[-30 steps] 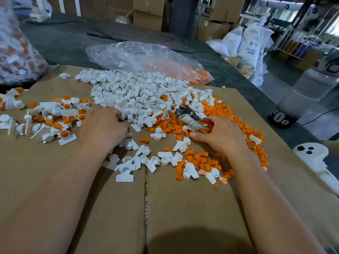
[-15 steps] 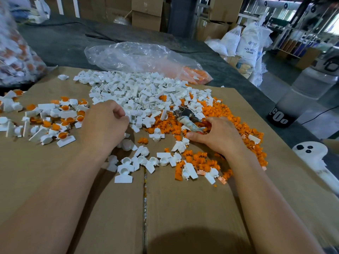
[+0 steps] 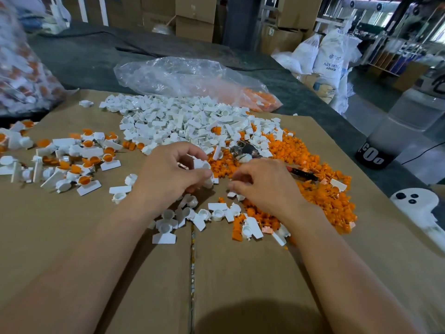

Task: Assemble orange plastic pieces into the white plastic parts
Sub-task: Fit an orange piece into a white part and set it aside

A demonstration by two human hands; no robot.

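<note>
L hand (image 3: 166, 174) pinches a white part (image 3: 201, 164) w/ thumb and fingers. R hand (image 3: 265, 186) is curled just beside; cannot tell if it holds sth. Behind the hands lie pliers (image 3: 245, 150) on the orange pieces (image 3: 325, 189), w/ the white pile (image 3: 183, 121) further back. Plain cardboard (image 3: 240, 273) shows between the forearms.

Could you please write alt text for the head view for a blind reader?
A person's left hand grips a white plastic part beside the right hand, amid heaps of white parts and orange pieces on cardboard.
</note>
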